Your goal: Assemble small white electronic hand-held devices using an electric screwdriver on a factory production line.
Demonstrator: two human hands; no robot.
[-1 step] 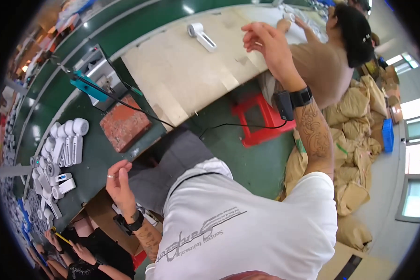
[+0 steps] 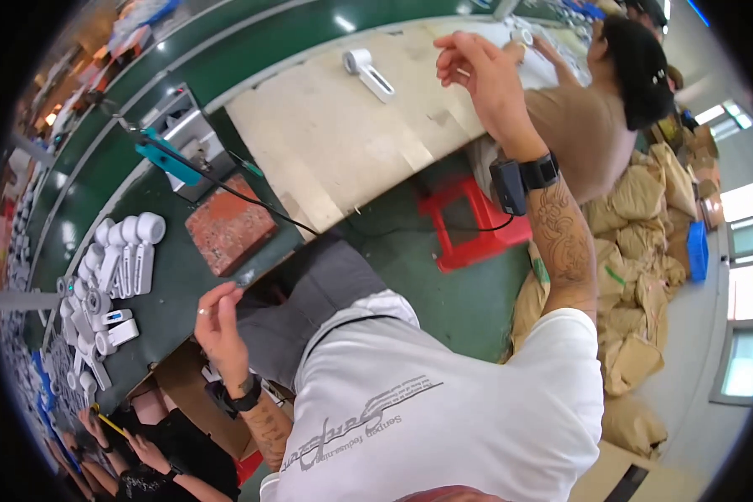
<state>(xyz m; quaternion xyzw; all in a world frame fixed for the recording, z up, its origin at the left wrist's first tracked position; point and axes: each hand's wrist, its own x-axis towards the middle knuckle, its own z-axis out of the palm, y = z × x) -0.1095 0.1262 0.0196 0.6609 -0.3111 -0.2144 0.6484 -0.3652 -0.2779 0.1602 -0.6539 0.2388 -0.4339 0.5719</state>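
My right hand (image 2: 489,88) is raised over the right part of the cream board (image 2: 309,125). Its fingers are loosely bent and apart, with nothing in them. Left of it on the board lies a white device (image 2: 368,75) with a round head and a slotted flat handle, not touched by either hand. My left hand (image 2: 220,326) hovers near the green bench's front edge, below a reddish stone block (image 2: 230,224). That hand holds nothing; its thumb and fingers are apart. Both wrists wear dark bands, the right one carrying a black box with a cable.
Several white round-headed devices (image 2: 113,268) are heaped on the bench at left. A teal tool (image 2: 166,157) stands beside the block. A co-worker (image 2: 569,125) sits at right, handling white parts. A red stool (image 2: 468,222) and brown sacks (image 2: 636,243) are on the floor.
The whole view has shifted slightly, the bench and its things appearing a little farther right and lower. Both my hands keep nearly the same pose, still empty.
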